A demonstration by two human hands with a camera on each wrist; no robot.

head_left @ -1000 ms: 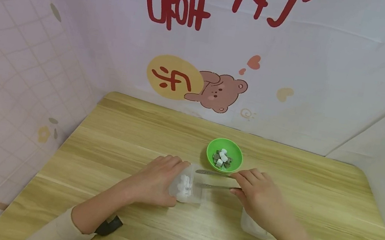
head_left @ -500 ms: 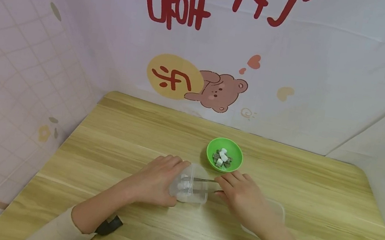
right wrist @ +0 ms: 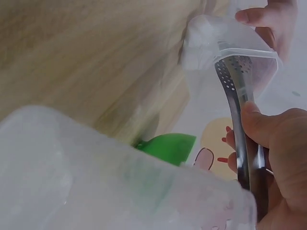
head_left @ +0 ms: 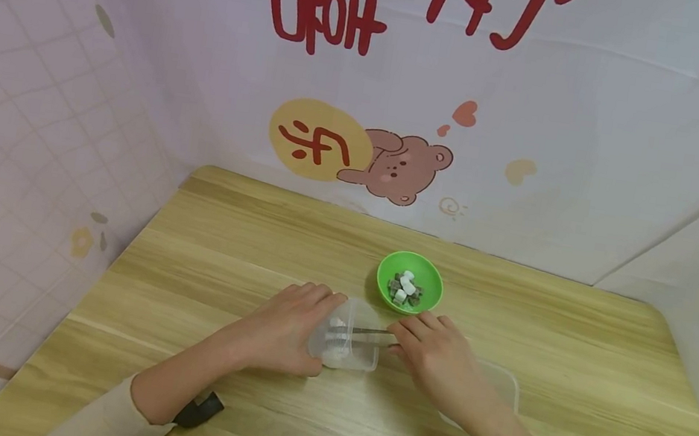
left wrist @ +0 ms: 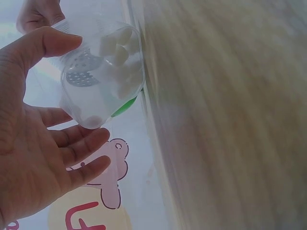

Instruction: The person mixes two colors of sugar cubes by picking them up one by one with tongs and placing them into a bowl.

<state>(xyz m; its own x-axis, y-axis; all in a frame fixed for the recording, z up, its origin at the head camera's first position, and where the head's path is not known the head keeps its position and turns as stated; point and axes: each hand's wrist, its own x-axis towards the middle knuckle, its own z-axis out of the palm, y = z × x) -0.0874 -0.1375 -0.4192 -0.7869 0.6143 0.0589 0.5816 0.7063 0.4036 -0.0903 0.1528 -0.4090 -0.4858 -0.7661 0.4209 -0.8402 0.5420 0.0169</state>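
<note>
My left hand grips a clear plastic container, tipped on its side with its mouth toward the right hand. White chunky pieces lie in it, blurred through the plastic. My right hand holds metal tongs with perforated tips. Those tips are inside the container, beside the white pieces; whether they pinch one I cannot tell. Just behind the container stands a green bowl with several grey-brown cubes and a few white pieces in it.
A second translucent container stands under the right forearm, partly hidden, and looms large in the right wrist view. The wooden table meets a printed wall cloth at the back.
My right hand has moved left, taking the tongs from the container's mouth to inside it. The tongs' arms are closer together now. The left hand and bowl hold their places.
</note>
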